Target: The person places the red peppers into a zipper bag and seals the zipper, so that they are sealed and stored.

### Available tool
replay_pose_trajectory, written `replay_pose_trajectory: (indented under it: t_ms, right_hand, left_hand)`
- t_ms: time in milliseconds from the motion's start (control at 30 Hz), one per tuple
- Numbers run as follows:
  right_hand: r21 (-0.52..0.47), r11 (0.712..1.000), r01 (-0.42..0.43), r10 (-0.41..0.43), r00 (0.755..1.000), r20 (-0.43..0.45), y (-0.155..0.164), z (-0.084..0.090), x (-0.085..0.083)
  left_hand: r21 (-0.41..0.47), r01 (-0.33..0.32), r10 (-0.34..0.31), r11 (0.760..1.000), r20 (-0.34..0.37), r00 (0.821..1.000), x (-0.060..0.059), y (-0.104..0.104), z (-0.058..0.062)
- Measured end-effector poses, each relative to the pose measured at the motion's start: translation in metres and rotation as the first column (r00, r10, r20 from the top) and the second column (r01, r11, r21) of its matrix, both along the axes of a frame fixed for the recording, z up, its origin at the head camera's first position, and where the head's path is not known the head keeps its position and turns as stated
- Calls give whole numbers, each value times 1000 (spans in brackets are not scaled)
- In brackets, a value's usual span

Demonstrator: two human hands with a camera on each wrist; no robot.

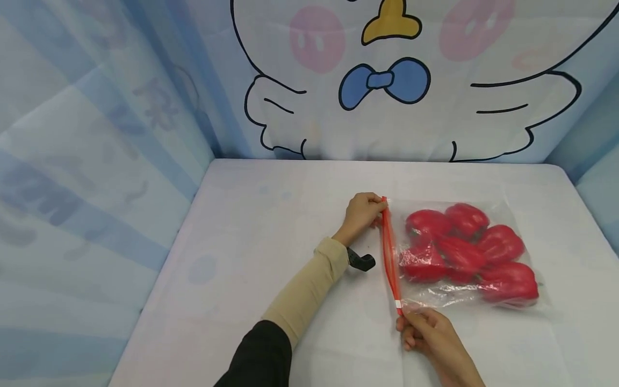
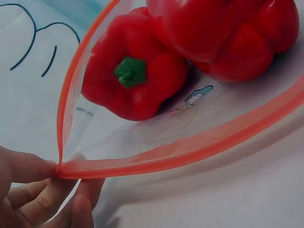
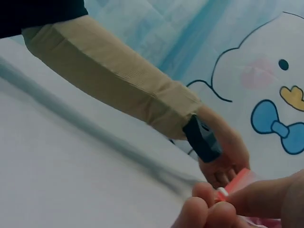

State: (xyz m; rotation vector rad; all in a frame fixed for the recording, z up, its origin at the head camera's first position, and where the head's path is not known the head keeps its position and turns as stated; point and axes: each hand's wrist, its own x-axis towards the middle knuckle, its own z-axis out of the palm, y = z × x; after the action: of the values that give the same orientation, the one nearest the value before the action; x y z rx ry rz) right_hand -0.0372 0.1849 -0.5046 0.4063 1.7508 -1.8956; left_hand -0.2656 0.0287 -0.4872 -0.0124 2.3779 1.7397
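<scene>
Head view: left hand (image 1: 361, 214) pinches the red zip strip's (image 1: 389, 252) far end, right hand (image 1: 425, 329) its near-end slider, peppers (image 1: 466, 250) beyond

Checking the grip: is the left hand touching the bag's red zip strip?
Touching. The left wrist view shows the left hand pinching the zip strip at its end.

Peppers (image 1: 464, 247) in bag (image 1: 488, 306) (on table (image 1: 271, 226)), right of hands

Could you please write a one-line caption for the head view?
Left hand and right hand pinch opposite ends of a pepper-filled clear bag's red zip strip.
</scene>
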Motion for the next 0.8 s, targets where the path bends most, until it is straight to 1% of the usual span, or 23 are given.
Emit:
replay_pose_trajectory:
  t_ms: [67, 133, 233, 300, 367, 433, 500, 567, 667, 800]
  right_hand:
    - [-22, 999, 44, -44, 999, -7, -9, -1, 2]
    - [-44, 993, 106, -107, 994, -3, -18, -3, 3]
    - [-59, 981, 187, -187, 982, -1, -27, -4, 4]
    - [-59, 975, 212, -213, 977, -1, -31, -4, 5]
    - [-58, 975, 216, -216, 976, -2, -32, -4, 4]
    - [-56, 976, 212, -213, 977, 0, -32, -3, 4]
    - [-49, 976, 214, -214, 977, 2, -33, -3, 4]
    - [-38, 975, 220, -220, 975, -2, -33, -2, 4]
    - [-22, 972, 235, -235, 972, -14, -34, -1, 5]
    - [-20, 971, 236, -237, 970, -53, -34, 0, 8]
  left_hand:
    - [3, -9, 9, 1000, 1, 1000, -1, 0, 0]
    - [4, -4, 4, 1000, 19, 1000, 0, -1, 0]
    - [-10, 49, -48, 999, 68, 997, 7, -4, 1]
    - [-12, 98, -96, 995, 119, 988, 16, -10, 2]
    - [-12, 157, -152, 988, 170, 974, 28, -18, 4]
    - [4, 203, -199, 979, 223, 954, 42, -26, 5]
    - [23, 246, -243, 969, 262, 934, 58, -34, 7]
    - [52, 275, -278, 960, 288, 916, 75, -41, 6]
    - [120, 299, -321, 947, 300, 898, 101, -47, 3]
    - [220, 271, -329, 937, 300, 895, 135, -49, 0]
